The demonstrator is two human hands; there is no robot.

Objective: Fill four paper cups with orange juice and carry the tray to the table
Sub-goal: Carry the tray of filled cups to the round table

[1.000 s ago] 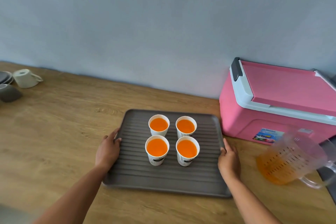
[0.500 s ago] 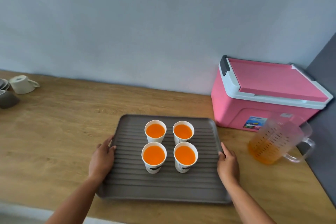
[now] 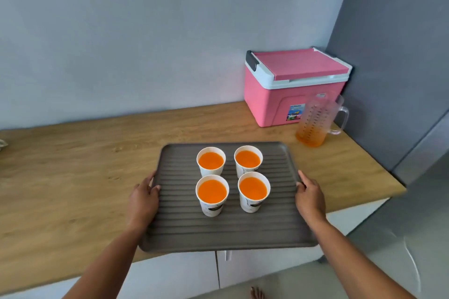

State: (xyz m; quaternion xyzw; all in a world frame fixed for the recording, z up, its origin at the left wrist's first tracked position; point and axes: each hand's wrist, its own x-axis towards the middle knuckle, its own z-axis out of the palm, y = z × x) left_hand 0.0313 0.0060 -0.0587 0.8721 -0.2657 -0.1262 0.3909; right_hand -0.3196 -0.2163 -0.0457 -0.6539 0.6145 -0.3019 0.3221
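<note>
Loaded tray (image 3: 218, 233) gripped at both sides.
Left hand (image 3: 143, 198) curls round its 9 o'clock rim, right hand (image 3: 309, 195) round 3 o'clock; four full paper cups (image 3: 212, 193) stand centred.

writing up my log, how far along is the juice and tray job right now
Done: all four paper cups hold orange juice near the rim, and the pitcher stands on the counter. In hand: left hand and right hand grip the tray by its side rims, its near edge past the counter's edge. Left: carrying it to the table, which is not in view.
</note>
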